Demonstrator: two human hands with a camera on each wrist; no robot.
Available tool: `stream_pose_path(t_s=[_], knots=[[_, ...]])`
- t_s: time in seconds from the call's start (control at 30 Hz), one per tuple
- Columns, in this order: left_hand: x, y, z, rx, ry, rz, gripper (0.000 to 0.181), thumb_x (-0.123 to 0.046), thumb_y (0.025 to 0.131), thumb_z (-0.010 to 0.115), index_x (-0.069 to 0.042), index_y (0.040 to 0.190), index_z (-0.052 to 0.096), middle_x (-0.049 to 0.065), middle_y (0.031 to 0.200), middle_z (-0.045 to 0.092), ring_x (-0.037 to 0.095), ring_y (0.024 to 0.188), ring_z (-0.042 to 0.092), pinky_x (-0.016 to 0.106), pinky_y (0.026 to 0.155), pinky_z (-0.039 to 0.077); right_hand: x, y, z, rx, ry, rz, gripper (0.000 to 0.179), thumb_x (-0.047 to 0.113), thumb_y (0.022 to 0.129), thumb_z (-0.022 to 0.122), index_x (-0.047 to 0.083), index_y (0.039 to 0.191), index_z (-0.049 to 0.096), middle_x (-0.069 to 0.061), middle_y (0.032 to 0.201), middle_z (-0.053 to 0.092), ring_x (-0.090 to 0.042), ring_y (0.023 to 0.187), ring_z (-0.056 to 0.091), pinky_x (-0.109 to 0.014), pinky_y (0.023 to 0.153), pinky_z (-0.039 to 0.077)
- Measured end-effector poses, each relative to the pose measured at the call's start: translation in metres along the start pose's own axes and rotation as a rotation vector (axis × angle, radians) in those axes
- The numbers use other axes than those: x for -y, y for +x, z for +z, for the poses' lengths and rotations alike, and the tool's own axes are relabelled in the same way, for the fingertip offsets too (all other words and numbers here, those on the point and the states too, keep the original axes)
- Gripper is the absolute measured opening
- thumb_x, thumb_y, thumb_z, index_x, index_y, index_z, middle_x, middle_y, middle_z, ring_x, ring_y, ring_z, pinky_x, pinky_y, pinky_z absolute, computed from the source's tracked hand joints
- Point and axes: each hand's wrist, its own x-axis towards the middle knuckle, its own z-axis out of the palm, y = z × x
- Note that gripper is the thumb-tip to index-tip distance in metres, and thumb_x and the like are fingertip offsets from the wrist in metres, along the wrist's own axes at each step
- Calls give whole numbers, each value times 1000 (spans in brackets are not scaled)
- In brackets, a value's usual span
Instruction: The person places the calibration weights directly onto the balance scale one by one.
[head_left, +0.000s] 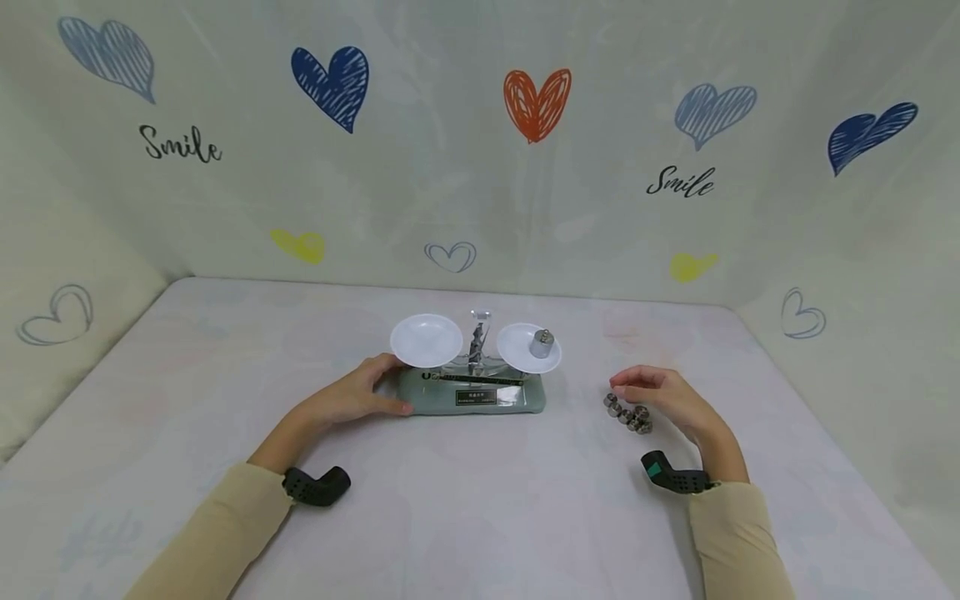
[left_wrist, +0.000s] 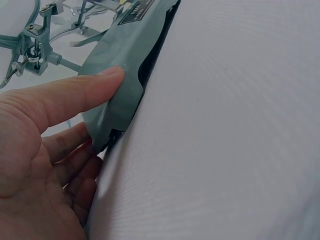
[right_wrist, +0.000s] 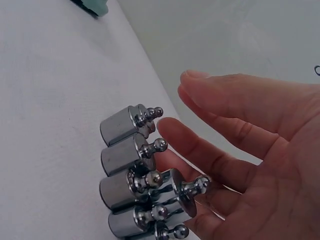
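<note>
A green pan balance (head_left: 442, 404) with two white pans stands in the middle of the table. The left pan (head_left: 426, 340) is bare, and the right pan (head_left: 513, 348) carries a large metal weight (head_left: 542, 343). My left hand (head_left: 345, 397) grips the left end of the base, its thumb (left_wrist: 102, 87) along the front face and the other fingers round behind. To the right, my right hand (head_left: 671, 398) hovers over a cluster of small knobbed metal weights (right_wrist: 120, 162). Nothing sits between its thumb and index finger, and its lower fingers are partly hidden behind the weights.
A white cloth (head_left: 480, 517) covers the table. Behind it hangs a pale curtain (head_left: 450, 183) with printed hearts and words. Each wrist wears a black camera band, the left band (head_left: 318, 487) and the right band (head_left: 675, 477).
</note>
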Motion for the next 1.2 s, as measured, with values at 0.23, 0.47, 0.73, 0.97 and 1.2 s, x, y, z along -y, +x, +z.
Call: stream_pose_path(t_s=[0.23, 0.47, 0.73, 0.97, 1.2], knots=[[1, 0, 0, -1, -11, 5, 72, -21, 77, 75, 4, 134, 39, 23, 139, 38, 41, 133, 24, 63, 108, 14, -5, 1, 2, 4, -30, 35, 37, 24, 87, 65, -4, 111, 59, 4, 99, 65, -4, 88, 57, -19, 79, 45], [1, 1, 1, -8, 0, 24, 71, -21, 77, 75, 3, 133, 40, 22, 139, 39, 41, 133, 25, 62, 108, 15, -6, 2, 4, 7, -34, 46, 36, 24, 87, 65, -5, 108, 60, 2, 95, 64, -7, 84, 56, -22, 77, 46], [0, -1, 0, -7, -13, 24, 71, -20, 77, 75, 3, 134, 40, 22, 139, 39, 41, 133, 25, 62, 108, 14, -6, 6, 4, -1, -66, 49, 34, 23, 87, 64, -4, 107, 61, 0, 94, 64, -8, 84, 55, -23, 75, 46], [0, -1, 0, -4, 1, 31, 71, -20, 77, 75, 4, 133, 39, 23, 138, 39, 41, 132, 28, 61, 108, 18, -5, 6, 5, -5, -92, 38, 33, 24, 88, 63, -4, 106, 62, -2, 95, 64, -9, 83, 54, -23, 74, 46], [0, 1, 1, -6, 9, 14, 72, -22, 77, 75, 3, 135, 38, 22, 140, 38, 41, 133, 24, 63, 107, 14, -4, 6, 5, -25, -123, 29, 31, 24, 90, 61, -4, 105, 62, -4, 93, 63, -11, 83, 52, -25, 72, 45]])
